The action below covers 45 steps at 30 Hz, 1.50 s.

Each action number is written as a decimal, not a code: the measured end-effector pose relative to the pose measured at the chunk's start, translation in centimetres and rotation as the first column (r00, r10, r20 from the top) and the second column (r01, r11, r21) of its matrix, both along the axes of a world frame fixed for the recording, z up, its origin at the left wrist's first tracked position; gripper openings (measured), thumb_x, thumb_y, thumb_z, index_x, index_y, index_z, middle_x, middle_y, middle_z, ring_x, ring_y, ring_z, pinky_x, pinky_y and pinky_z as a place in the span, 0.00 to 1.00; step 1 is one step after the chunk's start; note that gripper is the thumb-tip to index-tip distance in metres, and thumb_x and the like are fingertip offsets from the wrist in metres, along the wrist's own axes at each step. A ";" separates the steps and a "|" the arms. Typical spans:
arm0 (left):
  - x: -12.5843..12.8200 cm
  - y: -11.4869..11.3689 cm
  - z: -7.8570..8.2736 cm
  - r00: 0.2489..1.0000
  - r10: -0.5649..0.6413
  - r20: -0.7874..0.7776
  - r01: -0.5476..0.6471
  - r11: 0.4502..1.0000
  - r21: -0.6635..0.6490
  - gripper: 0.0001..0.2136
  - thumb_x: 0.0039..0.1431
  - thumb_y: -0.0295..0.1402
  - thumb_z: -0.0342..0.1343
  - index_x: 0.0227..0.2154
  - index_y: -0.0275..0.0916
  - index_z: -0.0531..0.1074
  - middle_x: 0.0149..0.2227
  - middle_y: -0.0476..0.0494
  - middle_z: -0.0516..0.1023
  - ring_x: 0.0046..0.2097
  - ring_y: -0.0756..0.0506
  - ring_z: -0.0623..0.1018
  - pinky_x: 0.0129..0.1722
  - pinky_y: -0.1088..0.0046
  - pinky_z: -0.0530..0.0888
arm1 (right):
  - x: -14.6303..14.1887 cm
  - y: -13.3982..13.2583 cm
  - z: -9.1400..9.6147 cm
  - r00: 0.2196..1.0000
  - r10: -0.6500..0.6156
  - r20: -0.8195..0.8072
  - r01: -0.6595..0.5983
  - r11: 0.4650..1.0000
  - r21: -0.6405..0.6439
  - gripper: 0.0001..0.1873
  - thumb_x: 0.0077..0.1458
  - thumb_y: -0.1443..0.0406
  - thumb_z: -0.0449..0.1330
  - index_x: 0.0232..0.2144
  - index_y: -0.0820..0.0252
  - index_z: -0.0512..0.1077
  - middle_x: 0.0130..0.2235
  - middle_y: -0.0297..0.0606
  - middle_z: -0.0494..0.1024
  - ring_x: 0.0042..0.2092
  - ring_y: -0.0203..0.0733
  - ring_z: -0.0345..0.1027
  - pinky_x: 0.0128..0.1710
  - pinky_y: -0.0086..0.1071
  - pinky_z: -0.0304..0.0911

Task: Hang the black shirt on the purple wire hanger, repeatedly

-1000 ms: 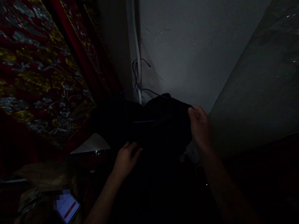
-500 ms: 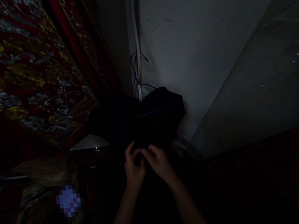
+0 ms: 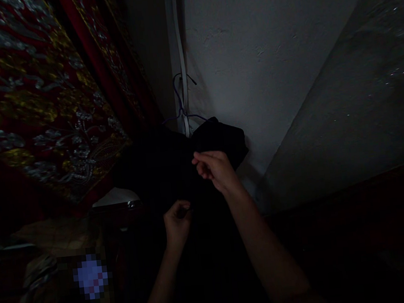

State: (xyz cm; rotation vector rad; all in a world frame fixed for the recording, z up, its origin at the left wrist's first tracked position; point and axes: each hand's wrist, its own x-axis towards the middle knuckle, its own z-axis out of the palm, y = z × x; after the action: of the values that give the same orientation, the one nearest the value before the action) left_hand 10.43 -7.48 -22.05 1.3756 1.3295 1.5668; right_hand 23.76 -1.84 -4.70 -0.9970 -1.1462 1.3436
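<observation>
A black garment [image 3: 152,158] hangs on a thin purple wire hanger [image 3: 180,107] against the wall. My left hand [image 3: 176,223] is low in front of the garment, thumb and fingertips pinched together on its dark fabric. Higher and to the right, my right hand [image 3: 216,169] is in front of the garment's upper part below the neckline. Its thumb and index finger are pressed together and the other fingers curl in. Whatever lies in that pinch is too dark and small to make out. The garment's lower part melts into shadow.
At the left hangs a red cloth [image 3: 40,105] with gold and silver decoration. A white cable or pipe [image 3: 179,44] runs down the pale wall [image 3: 250,61]. A greyish sheet [image 3: 345,123] covers the wall's right side. Plaid cloth [image 3: 39,281] and a pixelated patch are at the lower left.
My right hand has moved up and away from my left hand, its fingers still pinched. My left hand stays low near the garment, its fingers drawn closer together. The view has shifted slightly.
</observation>
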 end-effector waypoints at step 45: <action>-12.2 3.8 15.3 0.804 0.121 0.583 -0.258 0.953 0.157 0.07 0.62 0.32 0.57 0.27 0.42 0.70 0.27 0.52 0.74 0.33 0.50 0.76 0.38 0.75 0.74 | -2.1 -1.5 -8.8 0.948 -0.019 0.319 -0.106 0.923 0.371 0.17 0.59 0.57 0.56 0.20 0.56 0.66 0.18 0.29 0.65 0.22 0.34 0.58 0.25 0.29 0.54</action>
State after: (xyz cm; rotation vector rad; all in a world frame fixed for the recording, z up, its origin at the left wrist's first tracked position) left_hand -1.75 -3.68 -6.72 0.7923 0.9511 2.1132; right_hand 21.70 -3.35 -13.53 -0.9172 -1.6133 0.9545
